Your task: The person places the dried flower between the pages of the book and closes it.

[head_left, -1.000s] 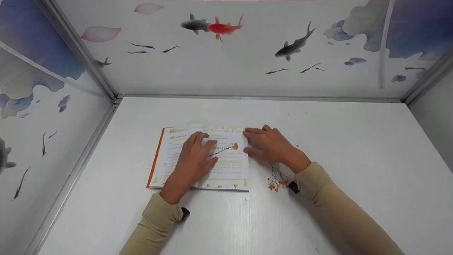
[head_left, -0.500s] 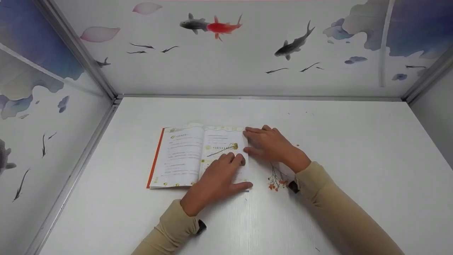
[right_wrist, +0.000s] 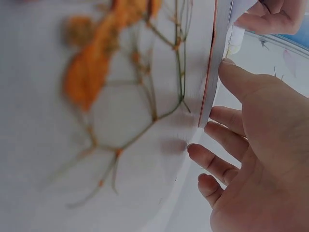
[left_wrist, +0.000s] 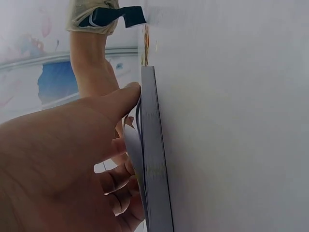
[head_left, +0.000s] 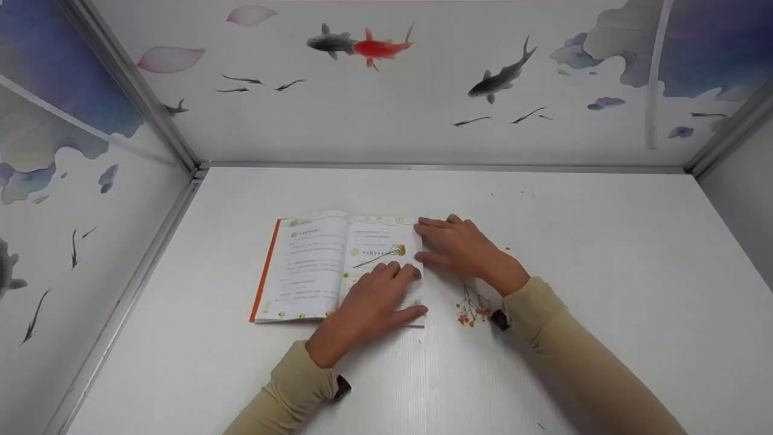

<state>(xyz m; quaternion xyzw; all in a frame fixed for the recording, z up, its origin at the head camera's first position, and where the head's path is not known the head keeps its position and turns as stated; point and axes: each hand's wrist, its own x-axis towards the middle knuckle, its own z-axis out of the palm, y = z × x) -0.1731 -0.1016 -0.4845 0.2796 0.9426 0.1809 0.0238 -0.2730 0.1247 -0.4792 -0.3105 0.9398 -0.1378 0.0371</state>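
Note:
An open book (head_left: 308, 266) with an orange cover edge lies on the white table. Across its right page is a thin stem with a yellow flower head (head_left: 398, 249). My left hand (head_left: 371, 305) rests over the lower part of that page, thumb out toward the lower right corner. In the left wrist view, the thumb touches the page edges, and a few pages lift slightly beside the fingers. At the book's right edge, the fingertips and thumb of my right hand (head_left: 465, 246) touch the pages. A branching sprig with orange leaves (head_left: 473, 308) lies below my right hand, close to the wrist.
White panels printed with fish and petals stand behind the table (head_left: 604, 254) and at its left side, with metal rails along their joints. Small dark bits (head_left: 522, 193) lie scattered toward the back of the table.
My left hand has moved right and toward the front, from the book's middle to the lower right page, uncovering the left page and stem. My right hand stays at the edge.

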